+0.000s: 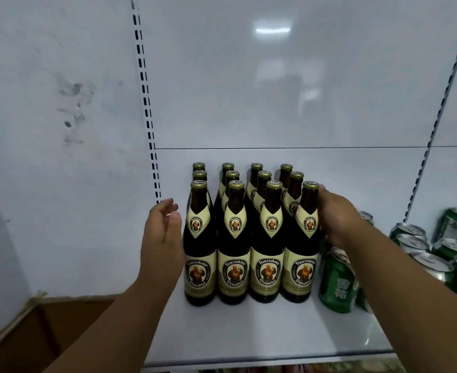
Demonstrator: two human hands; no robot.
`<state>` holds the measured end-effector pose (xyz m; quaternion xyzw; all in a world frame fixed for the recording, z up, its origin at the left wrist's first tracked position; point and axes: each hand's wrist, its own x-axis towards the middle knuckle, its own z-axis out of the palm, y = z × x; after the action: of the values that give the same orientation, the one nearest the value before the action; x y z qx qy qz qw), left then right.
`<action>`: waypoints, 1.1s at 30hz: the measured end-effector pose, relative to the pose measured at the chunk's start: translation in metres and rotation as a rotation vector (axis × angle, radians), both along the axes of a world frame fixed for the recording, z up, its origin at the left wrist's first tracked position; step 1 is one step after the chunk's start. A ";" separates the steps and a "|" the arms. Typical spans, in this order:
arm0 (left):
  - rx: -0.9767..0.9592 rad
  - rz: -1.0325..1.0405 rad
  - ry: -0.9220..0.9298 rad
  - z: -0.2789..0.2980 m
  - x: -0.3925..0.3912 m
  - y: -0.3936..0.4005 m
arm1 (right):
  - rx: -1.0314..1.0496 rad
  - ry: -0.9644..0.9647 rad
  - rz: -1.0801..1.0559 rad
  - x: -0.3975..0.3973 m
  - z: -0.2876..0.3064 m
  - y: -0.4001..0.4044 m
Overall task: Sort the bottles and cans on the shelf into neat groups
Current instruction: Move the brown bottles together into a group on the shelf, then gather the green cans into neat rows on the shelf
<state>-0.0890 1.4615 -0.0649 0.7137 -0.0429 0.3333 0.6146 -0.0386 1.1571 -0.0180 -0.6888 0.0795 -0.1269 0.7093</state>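
Bottles (pixel 249 238) btwn hands: left hand (pixel 161 238) fingers straight alongside, right hand (pixel 335 214) grips front-right neck.

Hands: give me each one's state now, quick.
Left hand: open, beside the bottles, holding nothing.
Right hand: against the front right bottle; grip cannot be told.

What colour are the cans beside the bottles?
Green cans with silver tops, clearest in the head view.
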 end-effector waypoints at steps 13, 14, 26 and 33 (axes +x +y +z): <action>0.523 0.126 -0.613 0.002 -0.040 -0.042 | -0.372 -0.241 -0.183 -0.063 -0.029 0.000; 0.541 0.115 -0.631 0.002 -0.041 -0.047 | -0.390 -0.250 -0.192 -0.065 -0.031 -0.004; 0.611 -0.051 -0.525 -0.019 -0.044 -0.148 | -0.640 -0.253 -0.053 -0.082 -0.028 -0.063; 0.592 0.024 -0.432 -0.031 -0.044 -0.222 | -0.914 -0.296 0.107 -0.074 -0.027 -0.122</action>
<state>-0.1332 1.2399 -0.0960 0.7743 -0.2578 0.4566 0.3543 -0.1131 1.0349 -0.0447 -0.9077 -0.1218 -0.2088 0.3430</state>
